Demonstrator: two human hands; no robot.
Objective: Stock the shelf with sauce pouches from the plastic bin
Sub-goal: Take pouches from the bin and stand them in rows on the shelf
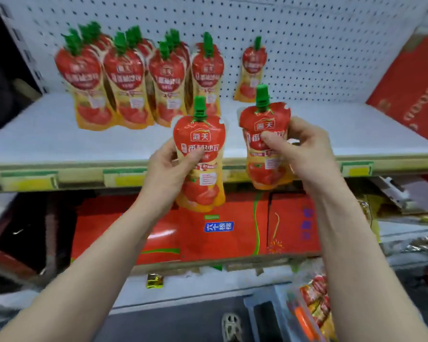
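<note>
Place: shop aisle | Behind the grip: pegboard-backed shelf (47,134), identical sauce pouches (124,80) in rows | Level with the grip: yellow price-tag holders (125,178) (print blurred) on shelf edge | Below: red boxed goods (235,240)

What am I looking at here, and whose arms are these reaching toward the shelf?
No machine here: a person wears a camera on the head, so this one picture looks forward and down at their own arms. The left hand grips a red sauce pouch with a green cap; the right hand grips a second pouch. Both are raised before the white shelf. On it stand a cluster of pouches and, further right, a lone pouch near the pegboard. The plastic bin sits at bottom right.
</note>
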